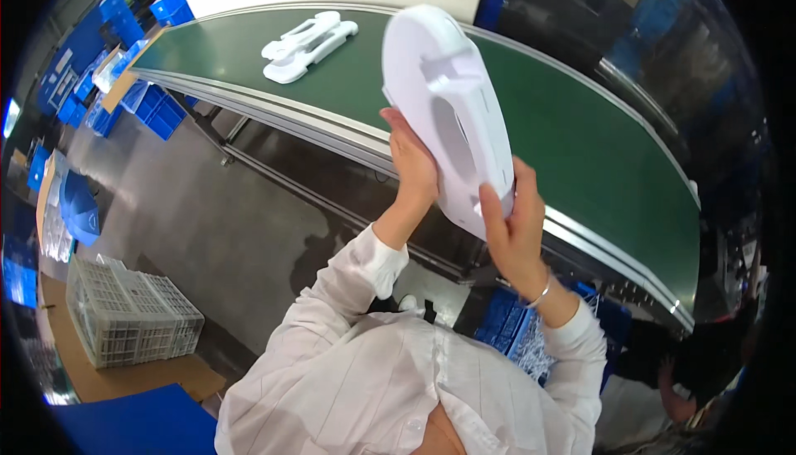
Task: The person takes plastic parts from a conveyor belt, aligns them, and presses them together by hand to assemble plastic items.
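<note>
Both my hands hold up a long white plastic moulded part (491, 115), rounded at the ends with a slot through its middle. It is tilted above the near edge of a green conveyor belt (572, 148). My left hand (412, 160) supports its left side, with the palm against it and part of the fingers hidden behind. My right hand (516, 227) grips the lower right end, the thumb on the front face. Farther left on the belt lie white moulded parts (307, 47) of a similar look, close together.
A metal rail (332, 127) runs along the belt's near side. Blue crates (156, 111) stand at the far left, a pale slatted crate (124, 314) at lower left. Under the belt on the right is a blue bin (506, 318). Another person's arm (676, 393) shows at lower right.
</note>
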{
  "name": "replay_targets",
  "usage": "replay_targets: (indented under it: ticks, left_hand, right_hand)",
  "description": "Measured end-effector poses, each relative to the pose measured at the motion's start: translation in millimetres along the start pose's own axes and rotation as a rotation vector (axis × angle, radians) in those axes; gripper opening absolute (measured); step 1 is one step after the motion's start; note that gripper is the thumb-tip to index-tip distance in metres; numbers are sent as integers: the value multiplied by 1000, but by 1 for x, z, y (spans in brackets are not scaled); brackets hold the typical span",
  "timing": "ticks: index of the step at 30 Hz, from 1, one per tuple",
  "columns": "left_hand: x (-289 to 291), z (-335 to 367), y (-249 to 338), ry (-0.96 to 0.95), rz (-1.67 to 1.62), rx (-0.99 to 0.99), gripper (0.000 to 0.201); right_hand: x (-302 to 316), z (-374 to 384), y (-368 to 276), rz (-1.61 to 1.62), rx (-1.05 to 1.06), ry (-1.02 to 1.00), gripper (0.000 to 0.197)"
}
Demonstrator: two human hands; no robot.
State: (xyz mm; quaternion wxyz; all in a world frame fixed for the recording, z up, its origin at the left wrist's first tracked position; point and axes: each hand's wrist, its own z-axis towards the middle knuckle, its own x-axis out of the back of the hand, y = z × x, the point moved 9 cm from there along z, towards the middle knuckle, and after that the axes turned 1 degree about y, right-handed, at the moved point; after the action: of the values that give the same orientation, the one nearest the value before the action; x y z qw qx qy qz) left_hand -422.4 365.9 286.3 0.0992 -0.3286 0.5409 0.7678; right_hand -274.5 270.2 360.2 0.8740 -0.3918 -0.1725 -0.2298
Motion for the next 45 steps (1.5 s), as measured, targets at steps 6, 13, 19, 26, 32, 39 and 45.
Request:
replay_targets:
  ticks: [6,13,19,26,32,39,45]
  left_hand:
    - [-23,51,-3,13,-53,27,81]
    - [-37,180,-2,-499,609,-156,65]
    - [168,411,-13,-643,1844,-900,59]
    - [147,417,-56,-790,2127,-225,68]
    - [190,446,-64,-923,2197,-226,48]
    - [208,483,-19,-575,1497,-268,60]
    - [217,500,-8,-706,1663,-443,78]
  right_hand:
    - [-15,31,6,-152,3,89,44]
    - [-38,112,92,256,-408,176,36]
    - [-82,136,284,262,-774,57,34]
    - [-25,117,274,-195,-908,113,48]
    - [-30,108,152,-548,-388,131,39]
    - [-25,67,109,-258,-287,68,28]
    - [-146,141,109,119,-329,-304,27]
